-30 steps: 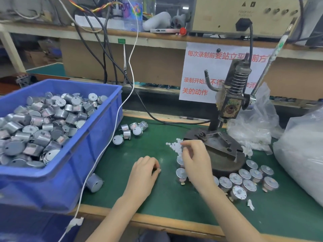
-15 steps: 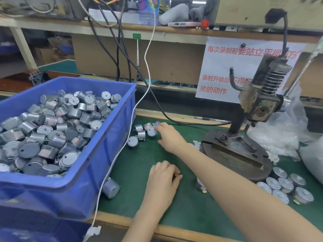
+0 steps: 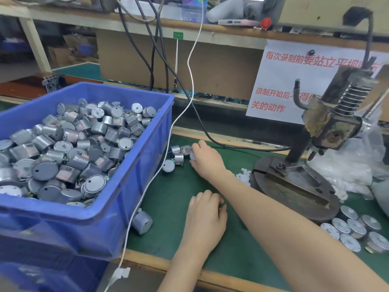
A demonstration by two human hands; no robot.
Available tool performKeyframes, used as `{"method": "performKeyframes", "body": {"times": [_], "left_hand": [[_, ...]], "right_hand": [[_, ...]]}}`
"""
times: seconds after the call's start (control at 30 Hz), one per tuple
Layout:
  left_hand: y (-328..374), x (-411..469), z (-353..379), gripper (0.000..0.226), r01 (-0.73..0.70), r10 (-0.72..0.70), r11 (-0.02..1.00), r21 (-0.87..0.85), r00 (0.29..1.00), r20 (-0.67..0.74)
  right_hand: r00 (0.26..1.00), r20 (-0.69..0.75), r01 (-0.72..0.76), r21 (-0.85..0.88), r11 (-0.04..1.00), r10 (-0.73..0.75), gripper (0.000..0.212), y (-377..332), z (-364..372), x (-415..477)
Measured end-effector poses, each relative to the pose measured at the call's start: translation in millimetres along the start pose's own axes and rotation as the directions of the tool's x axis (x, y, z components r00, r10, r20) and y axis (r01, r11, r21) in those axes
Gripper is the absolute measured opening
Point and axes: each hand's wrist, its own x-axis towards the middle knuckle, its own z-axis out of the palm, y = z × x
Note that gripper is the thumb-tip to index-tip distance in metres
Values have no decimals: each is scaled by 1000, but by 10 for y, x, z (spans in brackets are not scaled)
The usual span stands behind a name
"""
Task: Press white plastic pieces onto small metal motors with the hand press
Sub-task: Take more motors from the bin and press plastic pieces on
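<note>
Nearest the camera, the left hand (image 3: 207,220) sat knuckles-up on the green mat (image 3: 179,245) with its fingers curled under. Honestly couldn't tell if anything was tucked in there. Off to the right, a batch of motors (image 3: 353,228) stood round-face-up beside the hand press (image 3: 328,131), I'd guess parked there to keep them apart from the unworked stock. The white plastic pieces (image 3: 243,177) lay heaped right against the press base, handy for loading. Further back, the right hand (image 3: 207,159) reached across the mat, well apart from the left, with its fingertips pinching a small metal motor (image 3: 192,155) at the edge of the loose motors (image 3: 177,158) by the blue crate (image 3: 117,205). The motor looked tipped on its side, pale round face toward the crate, so its short axis ran roughly along the bench. It was mostly hidden though. The crate was piled with more motors lying every which way.
</note>
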Motion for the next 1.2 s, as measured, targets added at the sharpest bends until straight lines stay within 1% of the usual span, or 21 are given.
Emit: {"method": "performKeyframes", "body": {"times": [0.07, 0.13, 0.17, 0.27, 0.3, 0.37, 0.4, 0.47, 0.53, 0.67, 0.77, 0.9, 1.0, 1.2], "left_hand": [[-13, 13, -7, 16, 46, -47, 997, -66, 999, -16], [-21, 35, -24, 19, 111, -119, 974, -196, 992, -30], [-22, 48, -35, 19, 141, -156, 956, -258, 987, -37], [-27, 63, -50, 19, 202, -232, 914, -352, 972, -43], [-30, 62, -51, 19, 210, -243, 908, -364, 969, -48], [-27, 54, -55, 20, 221, -260, 898, -379, 964, -54], [-27, 52, -60, 20, 224, -265, 895, -386, 963, -56], [-29, 41, -70, 20, 230, -274, 891, -391, 960, -61], [-37, 43, -73, 20, 236, -285, 890, -390, 956, -71], [-43, 59, -69, 21, 237, -289, 894, -381, 953, -85], [-49, 59, -64, 20, 229, -281, 900, -370, 955, -93], [-55, 64, -58, 21, 221, -275, 905, -364, 956, -104], [-52, 68, -55, 20, 220, -275, 905, -363, 956, -106], [-54, 67, -49, 21, 234, -285, 901, -365, 954, -94]], "right_hand": [[994, 16, -108, 185, 977, 107, 33, 63, -49, -91], [970, -2, -221, 403, 888, 242, 29, 132, -111, -248], [955, 6, -264, 480, 836, 298, 26, 165, -147, -338], [915, 61, -352, 606, 714, 399, 19, 226, -249, -678], [914, 53, -347, 616, 707, 402, 20, 229, -274, -794], [938, 24, -297, 570, 766, 346, 27, 224, -322, -996], [955, 37, -268, 535, 802, 294, 29, 223, -333, -1070], [975, 117, -222, 461, 859, 189, 33, 253, -335, -1187], [973, 187, -205, 431, 879, 135, 41, 311, -345, -1264], [980, 180, -159, 439, 884, 87, 41, 337, -336, -1314], [986, 159, -113, 388, 915, 54, 42, 316, -266, -1357], [991, 120, -93, 342, 935, 54, 46, 315, -216, -1388], [990, 143, -55, 276, 959, 16, 47, 336, -199, -1386], [987, 160, -43, 263, 964, 0, 48, 338, -189, -1379]]}}
